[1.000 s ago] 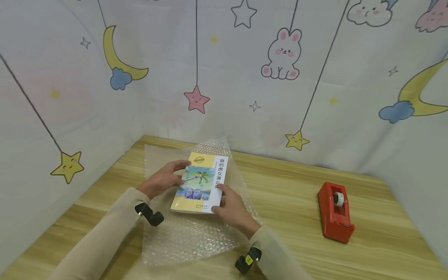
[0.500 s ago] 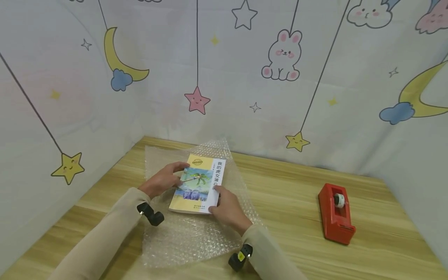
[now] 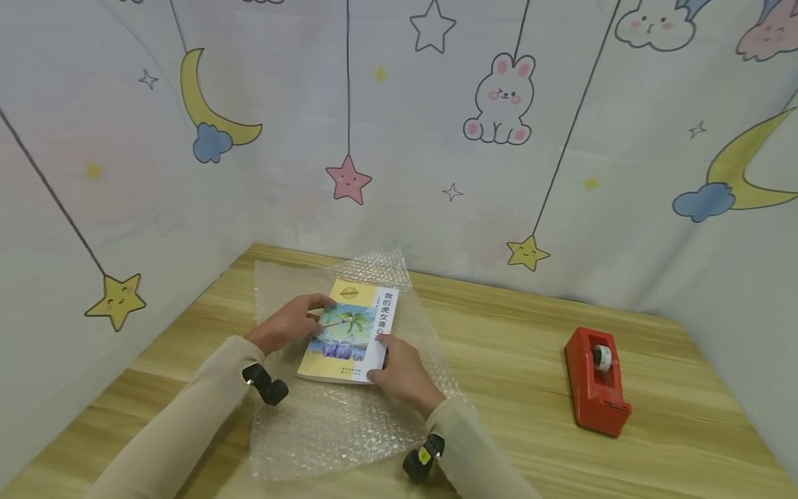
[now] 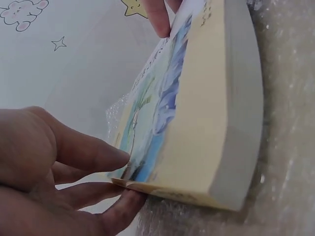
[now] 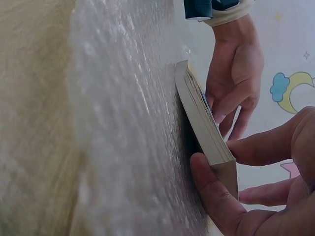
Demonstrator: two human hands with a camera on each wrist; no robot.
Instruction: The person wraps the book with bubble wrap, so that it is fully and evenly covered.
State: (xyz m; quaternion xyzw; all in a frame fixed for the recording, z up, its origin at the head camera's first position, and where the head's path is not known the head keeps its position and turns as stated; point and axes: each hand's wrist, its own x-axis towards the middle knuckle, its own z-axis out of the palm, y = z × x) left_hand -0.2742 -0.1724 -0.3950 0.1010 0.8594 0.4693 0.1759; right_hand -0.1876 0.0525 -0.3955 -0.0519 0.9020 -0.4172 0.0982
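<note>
A paperback book (image 3: 341, 334) with a yellow, white and painted palm-tree cover lies face up over a sheet of clear bubble wrap (image 3: 330, 433). My left hand (image 3: 288, 326) pinches the book's left edge, thumb on the cover and other fingers along the side, as the left wrist view shows. At the lower right edge, my right hand (image 3: 406, 378) grips the book between thumb and fingers. Page edges (image 5: 203, 115) face the right wrist camera, with a dark shadow between book and wrap. Whether the book fully touches the wrap, I cannot tell.
To the right on the wooden table (image 3: 511, 388) stands a red tape dispenser (image 3: 598, 381) with a small roll in it. A white cloth backdrop (image 3: 424, 125) printed with stars, moons and a rabbit encloses the back and sides.
The book has shifted slightly left and toward me, with both hands still holding it. My right hand has moved left along with it. Bubble wrap and tape dispenser stay in place.
</note>
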